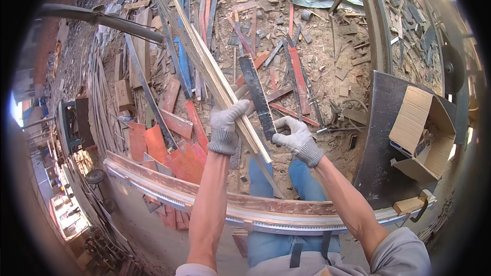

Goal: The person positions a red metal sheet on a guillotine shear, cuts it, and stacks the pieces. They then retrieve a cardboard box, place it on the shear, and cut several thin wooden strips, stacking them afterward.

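Observation:
My left hand (225, 127), in a grey knit glove, is wrapped around a bundle of long, thin wooden strips (204, 66). The strips slant from the upper left down toward my knees. Beside them is a short black-faced board (257, 97) with a worn surface. My right hand (296, 140), gloved as well, pinches the lower end of this board between thumb and fingers. Some left fingers reach behind the board; whether they touch it is hidden.
A wooden rail with a measuring scale (286, 223) crosses in front of me. At right, an open cardboard box (409, 117) stands on a dark panel (378, 153) near a wooden block (408, 205). Red offcuts (185, 163) and scrap litter the ground. A metal tube (112, 23) juts in from upper left.

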`<state>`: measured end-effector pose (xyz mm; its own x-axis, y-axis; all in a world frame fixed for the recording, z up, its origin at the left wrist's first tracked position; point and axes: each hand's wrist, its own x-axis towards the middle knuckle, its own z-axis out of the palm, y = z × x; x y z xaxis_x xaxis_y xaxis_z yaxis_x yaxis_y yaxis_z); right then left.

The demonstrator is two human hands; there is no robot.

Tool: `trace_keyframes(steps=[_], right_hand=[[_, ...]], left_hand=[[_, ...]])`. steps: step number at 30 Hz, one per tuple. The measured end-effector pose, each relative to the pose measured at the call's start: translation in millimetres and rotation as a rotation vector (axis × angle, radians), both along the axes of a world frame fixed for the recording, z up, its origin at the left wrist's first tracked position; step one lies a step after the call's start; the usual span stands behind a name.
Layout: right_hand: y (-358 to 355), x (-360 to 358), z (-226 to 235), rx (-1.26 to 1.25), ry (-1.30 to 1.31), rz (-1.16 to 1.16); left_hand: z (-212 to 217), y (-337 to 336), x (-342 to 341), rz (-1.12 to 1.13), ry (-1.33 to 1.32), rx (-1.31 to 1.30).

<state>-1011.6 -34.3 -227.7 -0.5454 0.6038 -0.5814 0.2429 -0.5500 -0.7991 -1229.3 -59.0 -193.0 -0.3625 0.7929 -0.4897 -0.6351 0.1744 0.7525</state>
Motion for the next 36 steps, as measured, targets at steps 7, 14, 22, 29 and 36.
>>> trace_keyframes(steps=[7, 14, 22, 29, 36], right_hand=[[-175, 117, 264, 0.677, -0.032, 0.15], [-287, 300, 394, 0.463, 0.512, 0.018], [-437, 578, 351, 0.578, 0.631, -0.049], [-565, 717, 358, 0.397, 0.315, -0.027], [-499, 797, 392, 0.395, 0.289, -0.217]], left_hand=[[317, -165, 129, -0.019, 0.325, 0.13], [414, -345, 325, -0.107, 0.714, 0.13], [394, -588, 591, -0.436, 0.92, 0.037], [417, -678, 738, -0.53, 0.928, 0.061], [402, -584, 775, -0.645, 0.597, 0.082]])
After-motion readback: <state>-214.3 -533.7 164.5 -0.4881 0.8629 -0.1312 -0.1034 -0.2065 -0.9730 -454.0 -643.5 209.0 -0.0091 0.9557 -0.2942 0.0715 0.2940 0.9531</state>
